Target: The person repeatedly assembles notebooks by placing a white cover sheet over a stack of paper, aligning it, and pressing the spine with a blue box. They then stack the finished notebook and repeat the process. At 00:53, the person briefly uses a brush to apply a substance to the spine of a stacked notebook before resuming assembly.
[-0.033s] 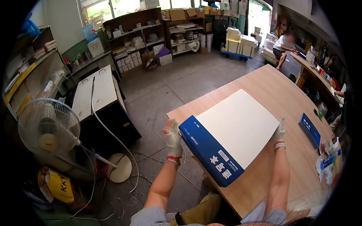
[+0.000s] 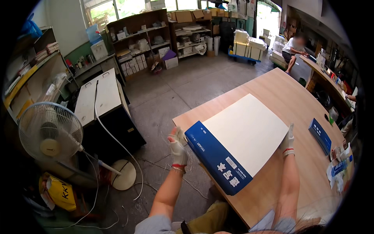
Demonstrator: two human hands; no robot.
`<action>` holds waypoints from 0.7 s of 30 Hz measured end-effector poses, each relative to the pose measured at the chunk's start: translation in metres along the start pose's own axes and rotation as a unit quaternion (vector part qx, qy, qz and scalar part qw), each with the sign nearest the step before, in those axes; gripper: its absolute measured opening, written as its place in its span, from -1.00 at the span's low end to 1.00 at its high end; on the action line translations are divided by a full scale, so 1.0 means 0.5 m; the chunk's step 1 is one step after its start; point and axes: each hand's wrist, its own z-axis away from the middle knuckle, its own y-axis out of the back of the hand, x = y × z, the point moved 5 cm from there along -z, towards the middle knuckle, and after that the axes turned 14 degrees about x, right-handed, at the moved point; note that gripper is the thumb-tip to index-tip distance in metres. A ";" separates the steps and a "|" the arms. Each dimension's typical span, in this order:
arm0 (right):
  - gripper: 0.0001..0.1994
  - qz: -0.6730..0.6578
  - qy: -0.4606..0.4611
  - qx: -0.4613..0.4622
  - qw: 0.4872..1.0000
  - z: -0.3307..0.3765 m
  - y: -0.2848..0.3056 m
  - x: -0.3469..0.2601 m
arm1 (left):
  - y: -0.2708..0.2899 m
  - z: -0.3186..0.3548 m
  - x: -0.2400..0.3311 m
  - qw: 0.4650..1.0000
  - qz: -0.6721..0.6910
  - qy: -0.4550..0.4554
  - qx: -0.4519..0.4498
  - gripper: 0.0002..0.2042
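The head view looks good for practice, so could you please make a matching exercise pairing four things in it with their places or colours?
Things:
1. left hand
2. right hand
3. cover strip
4. pedestal fan

Descriptions:
A. standing on a round base
B. blue with white lettering
C. at the right edge of the cream paper
D. gloved, just left of the cover strip

Pairs: 1-D, 2-C, 3-B, 4-A

Paper sheets [image 2: 247, 132] look matt, the table [image 2: 282, 93] wooden.
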 end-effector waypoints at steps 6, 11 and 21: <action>-0.28 -0.005 0.056 0.123 0.991 0.035 -0.021 -0.047 | -0.057 0.030 -0.077 0.986 -0.031 0.013 -0.163 -0.31; -0.29 -0.013 0.061 0.111 0.992 0.020 -0.041 -0.047 | -0.033 -0.011 -0.110 0.973 -0.009 0.020 -0.231 -0.29; -0.24 0.011 0.092 0.136 0.986 -0.016 0.001 -0.042 | 0.014 0.374 0.054 0.946 -0.094 -0.186 -0.246 -0.19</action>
